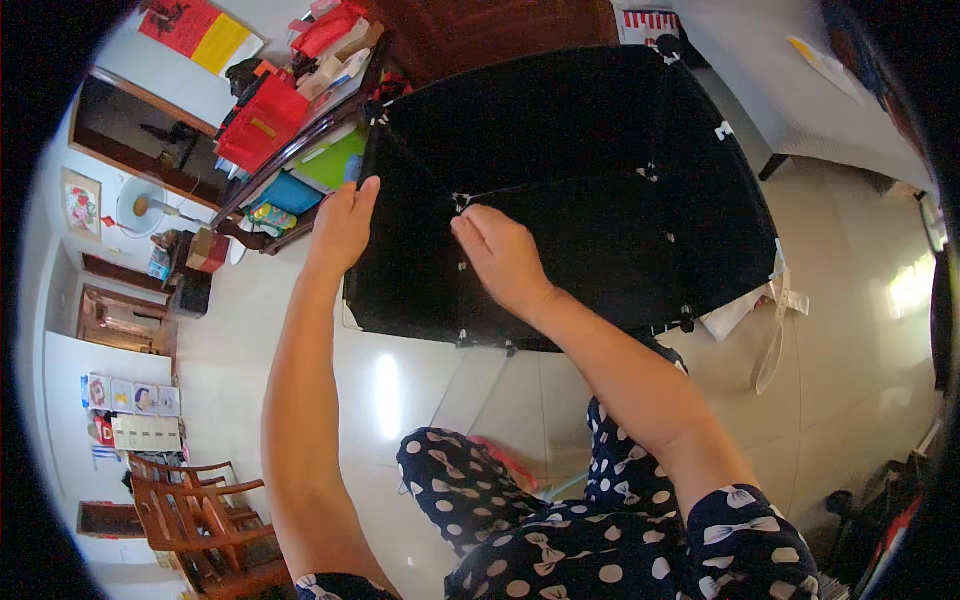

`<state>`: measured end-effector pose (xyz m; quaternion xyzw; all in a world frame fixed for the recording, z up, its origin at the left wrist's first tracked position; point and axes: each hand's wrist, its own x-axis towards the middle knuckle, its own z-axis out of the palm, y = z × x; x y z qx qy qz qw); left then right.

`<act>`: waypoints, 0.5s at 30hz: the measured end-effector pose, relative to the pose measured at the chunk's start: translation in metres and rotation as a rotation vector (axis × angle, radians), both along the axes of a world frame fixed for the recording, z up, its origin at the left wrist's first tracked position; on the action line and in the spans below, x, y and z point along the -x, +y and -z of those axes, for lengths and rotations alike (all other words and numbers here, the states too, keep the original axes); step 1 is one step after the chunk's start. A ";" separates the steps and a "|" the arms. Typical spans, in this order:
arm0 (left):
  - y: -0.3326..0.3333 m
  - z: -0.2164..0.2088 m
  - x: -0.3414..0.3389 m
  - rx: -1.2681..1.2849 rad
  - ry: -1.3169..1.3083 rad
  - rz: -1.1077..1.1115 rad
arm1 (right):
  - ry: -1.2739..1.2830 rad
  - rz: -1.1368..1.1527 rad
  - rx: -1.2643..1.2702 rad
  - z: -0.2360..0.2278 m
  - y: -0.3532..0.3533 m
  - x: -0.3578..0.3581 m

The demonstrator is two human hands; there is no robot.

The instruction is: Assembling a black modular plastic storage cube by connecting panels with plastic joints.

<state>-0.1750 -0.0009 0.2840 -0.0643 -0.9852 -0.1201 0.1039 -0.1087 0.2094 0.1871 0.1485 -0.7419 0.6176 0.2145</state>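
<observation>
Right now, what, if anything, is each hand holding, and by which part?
Cannot be told: the left hand overlaps the left edge of the black box, the right hand is curled beside a white connector, their palms hidden.

Far left: I saw a fan (142, 206) near a picture (81, 204) | upper left: I noted a red bag (262, 122) on a cabinet (300, 142), a poster (186, 30) on the wall | lower left: I made out a chair (166, 508)

Glossy pale tiled floor (230, 370), white wall (62, 400), wooden armchair (240, 541), fan (140, 207)
</observation>
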 end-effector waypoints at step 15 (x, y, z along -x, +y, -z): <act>-0.003 0.015 0.005 0.088 0.066 0.082 | 0.224 0.020 -0.759 -0.084 -0.052 0.225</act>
